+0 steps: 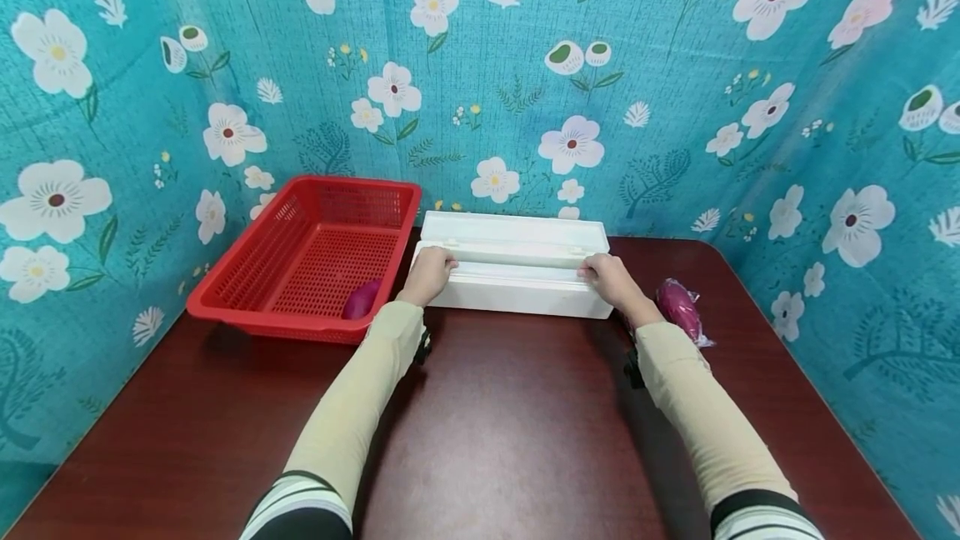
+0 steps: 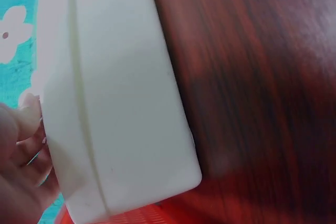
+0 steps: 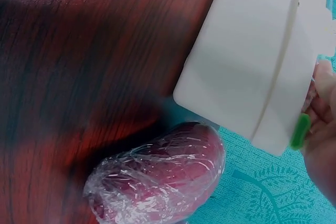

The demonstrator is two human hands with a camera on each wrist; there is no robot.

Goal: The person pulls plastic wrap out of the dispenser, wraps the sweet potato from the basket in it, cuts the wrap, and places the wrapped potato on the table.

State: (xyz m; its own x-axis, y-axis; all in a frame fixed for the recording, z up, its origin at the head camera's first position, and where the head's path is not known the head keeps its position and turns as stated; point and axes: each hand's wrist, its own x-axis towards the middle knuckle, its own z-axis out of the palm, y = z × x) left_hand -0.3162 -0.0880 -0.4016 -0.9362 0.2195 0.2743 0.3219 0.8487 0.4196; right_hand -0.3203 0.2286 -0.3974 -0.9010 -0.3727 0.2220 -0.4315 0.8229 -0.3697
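A long white plastic-wrap dispenser box (image 1: pixel 517 294) stands at the back of the table, its lid (image 1: pixel 517 227) tipped up and back. Inside lies a pale roll (image 1: pixel 513 253). At the box's left end my left hand (image 1: pixel 429 275) has thumb and fingers curled, pinching what looks like the clear film. My right hand (image 1: pixel 611 280) does likewise at the right end, where a glint of clear film (image 3: pixel 312 95) shows by the fingers. A small green piece (image 3: pixel 300 131) sits at the box's edge by that hand. The film between the hands is hard to make out.
Left of the box, a red perforated basket (image 1: pixel 258 321) holds a purple vegetable (image 1: pixel 362 300). Right of the box lies another purple vegetable wrapped in clear film (image 1: pixel 681 309). A blue flowered cloth (image 1: pixel 495 132) hangs behind the dark wooden table (image 1: pixel 517 432).
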